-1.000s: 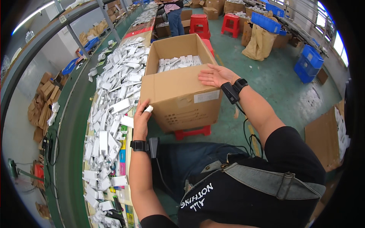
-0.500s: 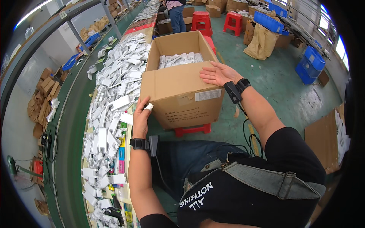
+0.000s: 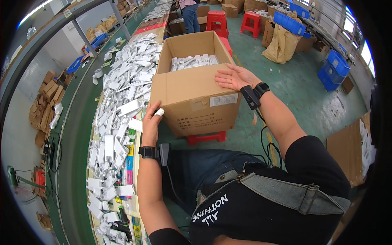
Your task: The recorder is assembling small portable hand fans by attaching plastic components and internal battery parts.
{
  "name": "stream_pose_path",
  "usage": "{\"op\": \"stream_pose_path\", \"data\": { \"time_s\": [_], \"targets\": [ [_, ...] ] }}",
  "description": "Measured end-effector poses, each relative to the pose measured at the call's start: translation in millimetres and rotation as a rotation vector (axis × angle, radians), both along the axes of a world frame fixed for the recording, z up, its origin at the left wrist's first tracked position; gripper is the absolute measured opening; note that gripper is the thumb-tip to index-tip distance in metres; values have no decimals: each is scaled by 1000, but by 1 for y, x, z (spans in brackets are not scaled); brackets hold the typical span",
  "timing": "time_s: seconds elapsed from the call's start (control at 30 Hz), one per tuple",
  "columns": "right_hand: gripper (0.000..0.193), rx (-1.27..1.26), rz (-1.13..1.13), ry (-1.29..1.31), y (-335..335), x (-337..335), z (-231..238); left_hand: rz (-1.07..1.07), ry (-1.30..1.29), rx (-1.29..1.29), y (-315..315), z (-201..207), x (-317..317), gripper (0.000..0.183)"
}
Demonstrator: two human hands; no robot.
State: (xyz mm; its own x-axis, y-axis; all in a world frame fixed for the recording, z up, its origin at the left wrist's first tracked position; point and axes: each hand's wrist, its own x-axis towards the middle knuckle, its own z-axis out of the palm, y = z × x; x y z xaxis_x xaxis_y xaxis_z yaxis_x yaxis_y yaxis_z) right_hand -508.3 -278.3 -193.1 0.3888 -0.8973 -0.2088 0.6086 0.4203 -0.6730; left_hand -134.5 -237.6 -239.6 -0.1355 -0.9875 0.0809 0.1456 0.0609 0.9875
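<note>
In front of me a tall cardboard box stands on a red stool, with its near flap folded outward. White plastic parts lie inside it. My left hand grips the box's near left corner, thumb against the front and fingers along the side; the thumb tip has a white wrapping. At the right end of the flap, my right hand lies open with straight fingers touching the cardboard and its palm partly showing. Each wrist wears a black strap with a small device.
On my left a long table is heaped with white plastic parts, beside a green conveyor belt. Behind the box are red stools and a person in jeans. Blue crates and another carton stand right.
The box's top edge sits slightly higher in view, and its near flap has shifted a little. Both hands stay against the box in nearly the same places.
</note>
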Motion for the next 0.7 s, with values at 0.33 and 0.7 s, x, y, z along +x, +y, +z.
{"op": "stream_pose_path", "data": {
  "time_s": [0.33,0.7],
  "targets": [
    [57,14,-21,20,2,3,1,14,-1,-5,-1,-3,2,43],
    [59,-3,-5,-12,2,1,0,13,-5,-13,-1,-4,0,45]
  ]
}}
